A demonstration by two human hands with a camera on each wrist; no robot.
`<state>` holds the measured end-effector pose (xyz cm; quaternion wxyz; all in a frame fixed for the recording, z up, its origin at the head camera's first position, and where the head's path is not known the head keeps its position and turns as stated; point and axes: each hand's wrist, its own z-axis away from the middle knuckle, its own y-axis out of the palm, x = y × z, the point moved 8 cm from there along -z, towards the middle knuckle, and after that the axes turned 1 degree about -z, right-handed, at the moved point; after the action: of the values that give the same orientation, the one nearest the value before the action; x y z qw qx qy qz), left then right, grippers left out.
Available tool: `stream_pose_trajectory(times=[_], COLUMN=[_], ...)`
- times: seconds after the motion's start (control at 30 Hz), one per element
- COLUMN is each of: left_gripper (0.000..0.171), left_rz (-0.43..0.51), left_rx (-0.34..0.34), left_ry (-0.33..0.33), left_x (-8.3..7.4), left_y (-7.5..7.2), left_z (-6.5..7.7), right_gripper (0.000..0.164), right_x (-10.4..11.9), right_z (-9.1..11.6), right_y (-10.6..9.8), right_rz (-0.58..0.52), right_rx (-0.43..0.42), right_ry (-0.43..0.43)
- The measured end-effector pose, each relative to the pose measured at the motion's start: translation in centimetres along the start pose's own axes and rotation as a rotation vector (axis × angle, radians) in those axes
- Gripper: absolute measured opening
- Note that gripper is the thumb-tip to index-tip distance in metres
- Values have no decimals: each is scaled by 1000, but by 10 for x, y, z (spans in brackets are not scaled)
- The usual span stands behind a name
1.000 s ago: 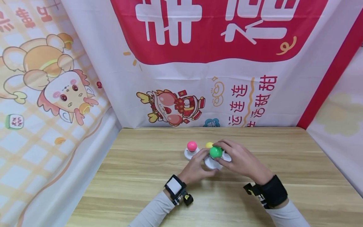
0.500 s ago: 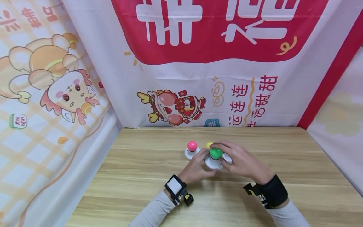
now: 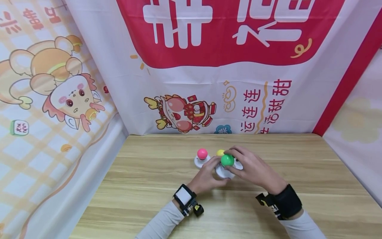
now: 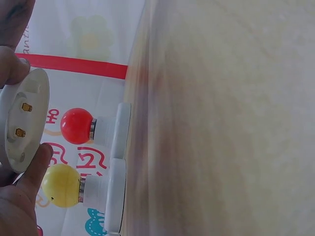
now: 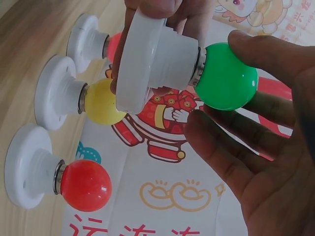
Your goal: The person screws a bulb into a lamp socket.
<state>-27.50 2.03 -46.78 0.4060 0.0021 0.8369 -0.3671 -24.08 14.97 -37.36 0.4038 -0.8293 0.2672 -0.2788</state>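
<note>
My left hand (image 3: pixel 206 177) holds a white round lamp socket (image 5: pixel 135 64) by its base, up off the table. In the left wrist view the hollow underside of that socket (image 4: pixel 29 115) shows two brass-coloured screws. A green light bulb (image 3: pixel 227 160) sits in the socket, its metal collar partly visible. Around the bulb my right hand (image 3: pixel 253 169) curls its thumb and fingers. Behind stand more sockets with bulbs: a yellow bulb (image 5: pixel 104 101), a red bulb (image 5: pixel 86 186) and a pinkish-red bulb (image 3: pixel 202 153). From the head view, the right hand hides the red one.
The three other sockets stand upright in a row on the wooden table (image 3: pixel 143 186), close beyond my hands. A printed cloth (image 3: pixel 185 79) hangs at the table's back edge, and another patterned cloth (image 3: pixel 35 149) lines the left side.
My right hand's fingers moved forward over the green bulb, then back to about where they were a second ago. The left hand and its socket have stayed in place.
</note>
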Motion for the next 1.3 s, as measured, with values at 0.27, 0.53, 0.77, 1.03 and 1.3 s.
stream_pose_trajectory(times=[0.27,0.53,0.77,1.03,1.3], left_gripper=[78,82,81,79,78], left_rz=[-6,-5,1,2,19], left_rx=[-6,4,3,1,1], left_ry=[-12,-18,-21,-22,-8], left_x=[3,3,3,4,3], left_y=[0,1,2,2,2], left_z=[1,1,1,2,2], right_gripper=[56,59,51,45,44], right_x=[-1,4,3,1,0], right_z=[2,3,3,3,1], right_y=[-1,-2,-2,-2,-2], right_rz=[-56,-99,-67,-64,-34], right_rx=[48,91,74,55,28], right_ry=[41,-11,-17,21,24])
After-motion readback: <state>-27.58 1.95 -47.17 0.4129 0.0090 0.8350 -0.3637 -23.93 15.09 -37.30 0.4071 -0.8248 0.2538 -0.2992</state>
